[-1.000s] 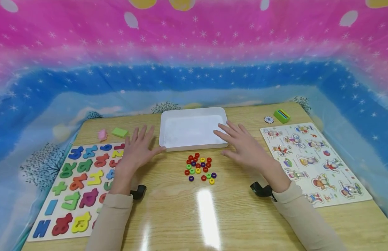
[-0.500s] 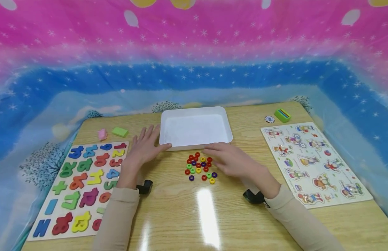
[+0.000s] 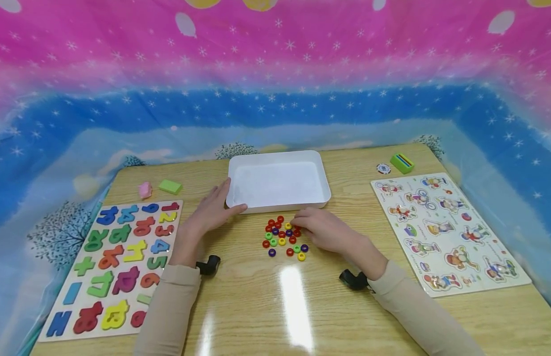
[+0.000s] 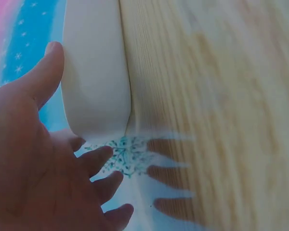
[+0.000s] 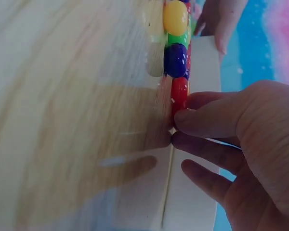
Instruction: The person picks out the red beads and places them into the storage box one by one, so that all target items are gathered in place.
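A white rectangular tray (image 3: 280, 184) stands at the back middle of the table. My left hand (image 3: 209, 211) is at its front left corner, thumb against the rim and the other fingers spread beside the wall (image 4: 94, 72). In front of the tray lies a loose group of pony beads (image 3: 282, 242) in red, yellow, green and purple. My right hand (image 3: 325, 230) reaches in from the right side of the group. Its thumb and index finger pinch a red bead (image 5: 180, 91) at the table, beside a purple bead (image 5: 176, 60).
On the left lies a number puzzle board (image 3: 75, 269), with a pink piece (image 3: 145, 190) and a green block (image 3: 170, 187) behind it. A picture puzzle board (image 3: 418, 225) lies on the right. Behind that are a poker chip (image 3: 384, 168) and a green striped block (image 3: 402, 163).
My right hand has come down and left from the tray's right side to the beads, its fingers closing on a red one. My left hand has shifted slightly right against the tray corner.
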`<state>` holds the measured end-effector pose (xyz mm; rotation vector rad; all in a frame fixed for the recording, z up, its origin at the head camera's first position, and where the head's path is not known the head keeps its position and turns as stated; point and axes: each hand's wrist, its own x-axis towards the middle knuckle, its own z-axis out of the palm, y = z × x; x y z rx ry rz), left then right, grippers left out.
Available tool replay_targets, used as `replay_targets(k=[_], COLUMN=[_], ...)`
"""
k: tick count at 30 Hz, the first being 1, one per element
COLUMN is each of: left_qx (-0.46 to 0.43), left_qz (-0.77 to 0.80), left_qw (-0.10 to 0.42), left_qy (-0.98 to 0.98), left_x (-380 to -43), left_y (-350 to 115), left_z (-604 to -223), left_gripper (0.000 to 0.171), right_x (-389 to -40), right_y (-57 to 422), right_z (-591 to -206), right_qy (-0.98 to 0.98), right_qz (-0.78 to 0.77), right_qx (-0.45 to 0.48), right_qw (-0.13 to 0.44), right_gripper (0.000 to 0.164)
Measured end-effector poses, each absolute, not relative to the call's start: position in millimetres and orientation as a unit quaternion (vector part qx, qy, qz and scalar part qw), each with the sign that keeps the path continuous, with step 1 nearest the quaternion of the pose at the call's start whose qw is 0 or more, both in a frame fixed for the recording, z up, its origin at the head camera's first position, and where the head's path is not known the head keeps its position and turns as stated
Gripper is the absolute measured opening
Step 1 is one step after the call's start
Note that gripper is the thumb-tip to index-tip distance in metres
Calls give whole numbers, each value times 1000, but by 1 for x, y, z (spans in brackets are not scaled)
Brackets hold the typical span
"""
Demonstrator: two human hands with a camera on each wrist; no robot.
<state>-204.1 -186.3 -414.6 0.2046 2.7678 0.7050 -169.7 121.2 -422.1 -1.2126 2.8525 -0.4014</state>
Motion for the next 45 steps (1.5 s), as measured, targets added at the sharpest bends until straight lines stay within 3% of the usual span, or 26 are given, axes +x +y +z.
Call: replay_targets(k=[17, 25, 45], left_qx=[104, 76, 55], left_qz=[349, 363, 402], left_qw=[146, 145, 150], left_qy=[920, 917, 902], left_x=[-208, -207, -209], left_y=[-180, -176, -176], left_z=[-418, -417, -422], left_gripper=[102, 105, 106], right_x=[-176, -188, -262], right_y=[118, 115, 95], right_z=[-416, -397, -420], right_qy=[910, 914, 937], right_qz=[-142, -173, -220], right_qx=[-389, -365, -272], right_qw=[-10, -24, -27], right_gripper=[13, 18, 18])
